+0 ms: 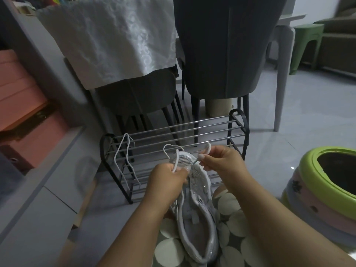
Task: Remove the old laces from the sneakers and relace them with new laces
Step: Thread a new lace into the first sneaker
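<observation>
Sneaker [196, 209] lying on the lap, toe pointing away, sole down, opening toward the body. Eyelet rows near the toe showing no crossings; lacing judged to be at its first step.

Left hand [165, 182] with grip closed on a white lace [175, 166], pinch sitting just left of the toe eyelets. Right hand [221, 160] with grip closed on the other stretch of the same lace, thin tip pointing down from the pinch toward the toe, the loose remainder curling up above the knuckles.

Recommended for the step: pinch kept close behind the tip, tip fed straight into the lowest eyelet below the right grip, left grip holding counter-tension, both ends evened before crossing.

Second white lace [125, 157] draped over the shoe rack [173, 132], beyond and left of the left grip; old or new not determinable.
</observation>
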